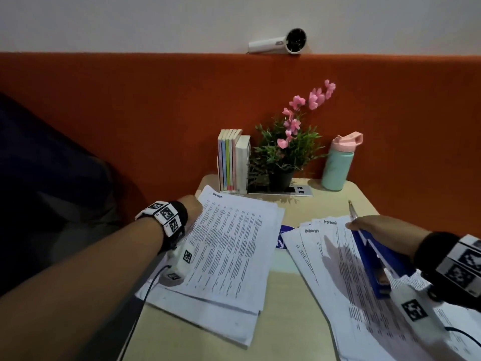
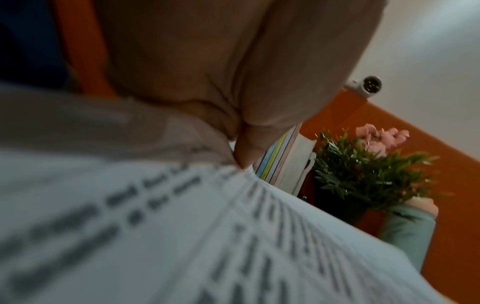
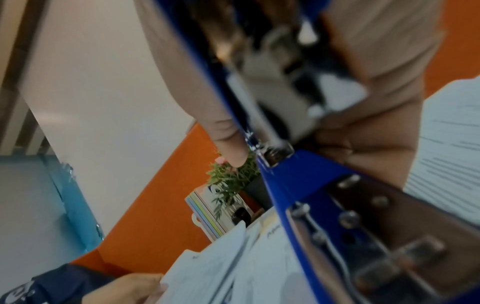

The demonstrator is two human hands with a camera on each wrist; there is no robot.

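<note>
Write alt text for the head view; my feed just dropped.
A person's right hand holds a blue stapler over a fanned pile of printed sheets, while the left hand pinches the top corner of a second stack on a small table. Behind stand books, a flowering plant and a bottle.

Open to you: bare table (image 1: 286, 295) between the left paper stack (image 1: 229, 246) and right paper stack (image 1: 338, 269), through to the near edge. Barred at the back: books (image 1: 233, 160), potted plant (image 1: 283, 152) and bottle (image 1: 337, 165) in a row against the orange partition (image 1: 156, 113). Your left hand (image 1: 192, 207) occupies the left stack's far corner. Your right hand (image 1: 377, 227) with the blue stapler (image 1: 372, 259) covers the right stack, pen (image 1: 353, 211) just beyond
</note>
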